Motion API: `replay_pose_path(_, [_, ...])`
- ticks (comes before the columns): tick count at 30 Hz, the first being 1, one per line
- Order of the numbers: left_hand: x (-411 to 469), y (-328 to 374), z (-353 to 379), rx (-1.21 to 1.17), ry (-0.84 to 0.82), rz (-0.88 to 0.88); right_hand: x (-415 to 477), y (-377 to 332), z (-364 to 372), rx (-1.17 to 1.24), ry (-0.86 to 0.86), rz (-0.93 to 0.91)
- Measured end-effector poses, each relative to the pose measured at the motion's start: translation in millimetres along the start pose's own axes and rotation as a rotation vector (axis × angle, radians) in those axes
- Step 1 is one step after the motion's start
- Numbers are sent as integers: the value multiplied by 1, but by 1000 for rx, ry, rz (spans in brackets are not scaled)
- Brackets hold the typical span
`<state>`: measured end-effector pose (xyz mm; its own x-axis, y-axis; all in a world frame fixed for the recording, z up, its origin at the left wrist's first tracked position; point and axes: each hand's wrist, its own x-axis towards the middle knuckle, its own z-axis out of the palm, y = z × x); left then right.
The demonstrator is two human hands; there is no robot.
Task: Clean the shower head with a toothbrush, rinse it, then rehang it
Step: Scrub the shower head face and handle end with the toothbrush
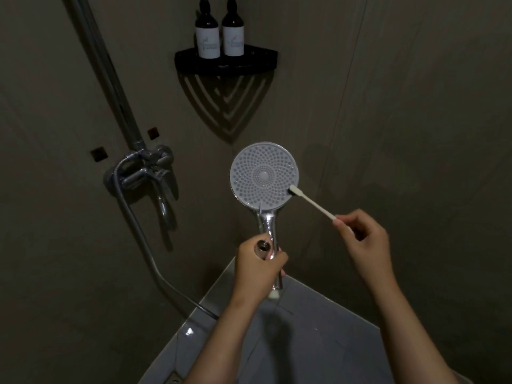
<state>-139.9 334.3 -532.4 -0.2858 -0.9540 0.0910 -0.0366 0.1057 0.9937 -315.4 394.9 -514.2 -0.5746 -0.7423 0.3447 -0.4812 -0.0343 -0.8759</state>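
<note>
Status: scrub step, as I judge it; rinse and rehang are not done.

- Shower head (264, 177) is off its holder, held upright in front of me with the spray face turned toward me. My left hand (257, 264) is curled round its chrome handle. A round metal fitting also sits in that grip. It may be the hose end, but I cannot tell.
- My right hand (365, 245) pinches the tail of the toothbrush (313, 203) between thumb and fingertips. The bristle end touches the lower right edge of the spray face.
- I see no water running and no foam on the face. Light is dim, so I cannot judge how clean the nozzles are or how much of the face is covered. Only the rim is under the brush; centre and left side look untouched by it now.

Left to do, by my estimate: work across the rest of the face, rinse, hang it back.

Surroundings:
- Tap (149, 167) is on the wall to my left, well apart from the head, with the hose (138, 231) looping down from it toward the pale floor (304, 342).
- A rail (105, 65) rises from the tap out of view. No holder shows in view.
- Corner shelf (225, 63) is above, with two dark bottles (207, 34) side by side.

Obstacles: nothing lies between brush and face. Both hands are occupied, so reaching the tap means freeing one.
</note>
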Motion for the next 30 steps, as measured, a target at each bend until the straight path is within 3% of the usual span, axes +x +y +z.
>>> replay_pose_path(10, [-1,-2,3,18,-4,1,2,5,0,-42,84,-9])
replay_pose_path(16, [-3,1,4,21,-18,30,7,9,-8,19,218,14])
replay_pose_path(30, [0,0,8,32,-25,36,10,14,4,130,19,151])
